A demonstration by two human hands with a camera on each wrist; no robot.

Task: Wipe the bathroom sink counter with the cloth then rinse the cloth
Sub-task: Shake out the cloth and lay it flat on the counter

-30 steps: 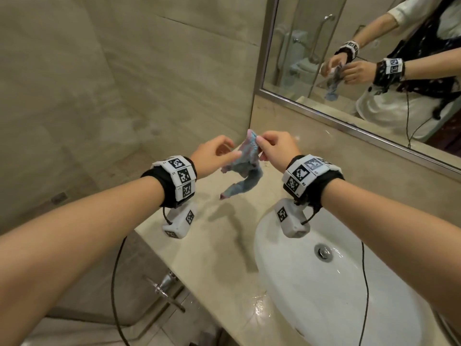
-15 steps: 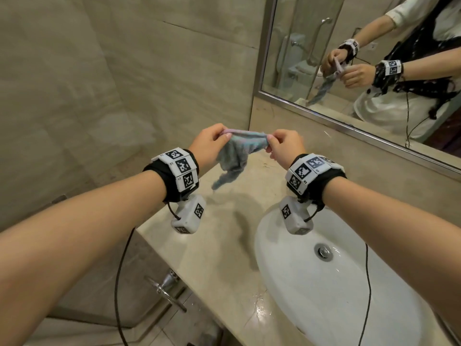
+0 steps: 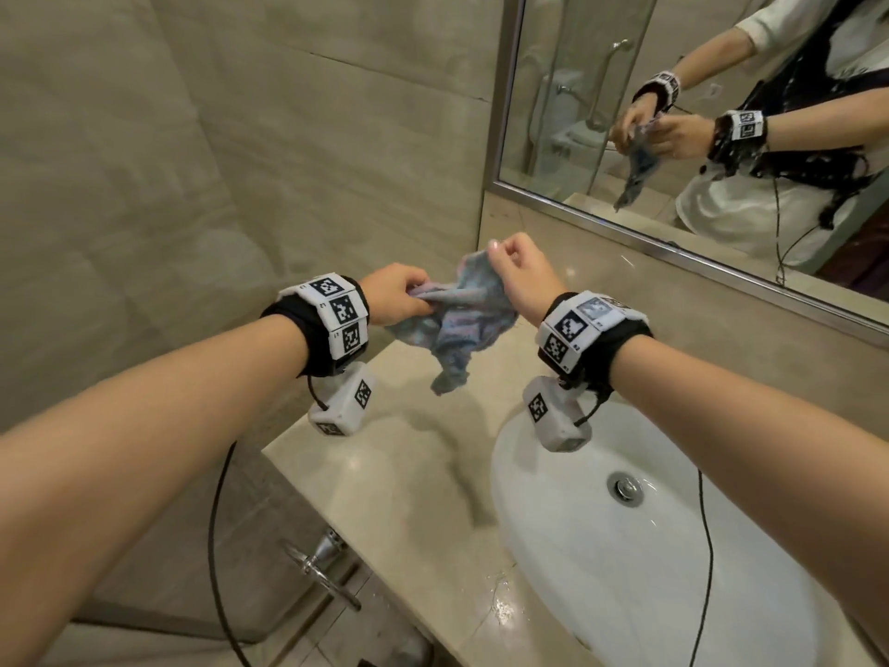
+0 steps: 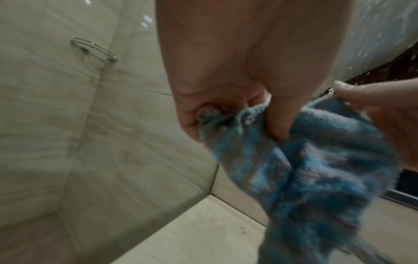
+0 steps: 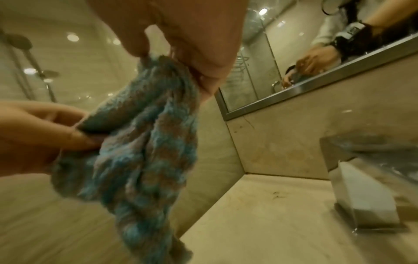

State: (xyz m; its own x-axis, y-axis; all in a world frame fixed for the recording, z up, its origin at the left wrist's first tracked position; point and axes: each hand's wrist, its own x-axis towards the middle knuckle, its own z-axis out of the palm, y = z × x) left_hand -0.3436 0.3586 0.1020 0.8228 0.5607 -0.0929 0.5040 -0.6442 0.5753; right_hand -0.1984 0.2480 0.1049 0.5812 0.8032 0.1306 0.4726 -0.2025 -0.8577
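Observation:
A blue and grey fluffy cloth [image 3: 457, 324] hangs in the air above the beige stone counter [image 3: 385, 479], left of the white sink [image 3: 625, 546]. My left hand [image 3: 401, 300] pinches its left edge, thumb and fingers curled on the fabric [image 4: 278, 125]. My right hand [image 3: 517, 267] pinches the upper right corner, a little higher than the left. In the right wrist view the cloth [image 5: 144, 142] dangles bunched from my right fingers [image 5: 203, 71], its tail pointing down at the counter [image 5: 271, 223].
A mirror [image 3: 673, 113] with a metal frame runs along the back wall and reflects both hands. A chrome tap [image 5: 366, 187] stands at the right on the counter. The sink drain [image 3: 624, 488] is open. A tiled wall [image 3: 240, 161] closes the left side. A metal valve [image 3: 320, 560] sits under the counter edge.
Both hands have shifted their hold on the cloth: it went from stretched between them to bunched and hanging lower, with the right hand now raised above the left.

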